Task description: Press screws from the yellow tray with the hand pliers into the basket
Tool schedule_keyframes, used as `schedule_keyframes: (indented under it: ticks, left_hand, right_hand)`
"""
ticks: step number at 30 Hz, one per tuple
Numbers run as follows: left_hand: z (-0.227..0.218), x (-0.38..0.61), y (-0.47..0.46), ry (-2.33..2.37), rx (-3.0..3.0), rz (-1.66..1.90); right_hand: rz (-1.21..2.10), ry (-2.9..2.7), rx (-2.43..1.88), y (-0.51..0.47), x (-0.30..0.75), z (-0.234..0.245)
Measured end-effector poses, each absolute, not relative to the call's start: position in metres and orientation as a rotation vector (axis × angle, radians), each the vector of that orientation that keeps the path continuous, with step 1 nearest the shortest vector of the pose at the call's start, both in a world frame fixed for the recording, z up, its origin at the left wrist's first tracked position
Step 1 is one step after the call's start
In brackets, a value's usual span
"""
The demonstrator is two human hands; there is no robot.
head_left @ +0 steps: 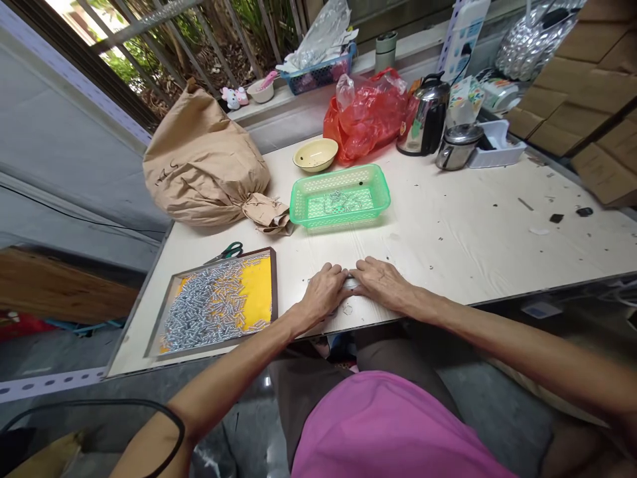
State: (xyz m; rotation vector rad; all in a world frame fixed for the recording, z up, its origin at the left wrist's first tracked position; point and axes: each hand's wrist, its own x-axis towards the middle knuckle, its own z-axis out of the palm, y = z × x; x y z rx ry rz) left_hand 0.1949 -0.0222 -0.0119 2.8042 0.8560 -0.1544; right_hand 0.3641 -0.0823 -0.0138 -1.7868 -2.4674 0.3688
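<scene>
Near the table's front edge, my left hand (324, 289) and my right hand (381, 284) meet with fingers curled inward. Between them shows a small silvery piece (351, 283), gripped from both sides; its exact kind is mostly hidden by my fingers. To the left lies a shallow tray (273, 285) with a yellow bottom, heaped with many small silvery metal pins (199, 309). Beyond my hands stands a green plastic basket (340, 222) with some similar thin metal pieces scattered in it.
Scissors (233, 250) with dark green handles lie behind the tray. A tied brown sack (204, 159), a cream bowl (315, 155), a red plastic bag (365, 116), a kettle (423, 119) and a metal pot (458, 147) line the back. Dark scraps (556, 218) lie at right.
</scene>
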Motion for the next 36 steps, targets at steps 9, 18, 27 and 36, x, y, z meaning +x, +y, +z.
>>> schedule_keyframes:
  ticks: [9, 18, 27, 36]
  left_hand:
    - [-0.041, 0.185, -0.089, 0.716, 2.745, 0.325]
    - [-0.041, 0.19, -0.099, 0.704, 2.629, 0.391]
    - [-0.001, 0.109, -0.109, 0.84, 2.707, 0.773]
    - [0.001, -0.003, 0.003, 1.98, 2.549, 0.268]
  right_hand:
    - [0.289, -2.385, -1.743, -0.061, 0.394, -0.033]
    - [0.169, -2.525, -1.663, -0.03, 0.352, -0.005]
    - [0.36, -2.716, -0.854, -0.053, 0.291, -0.028]
    - [0.343, -1.943, -1.134, -0.016, 0.316, -0.011]
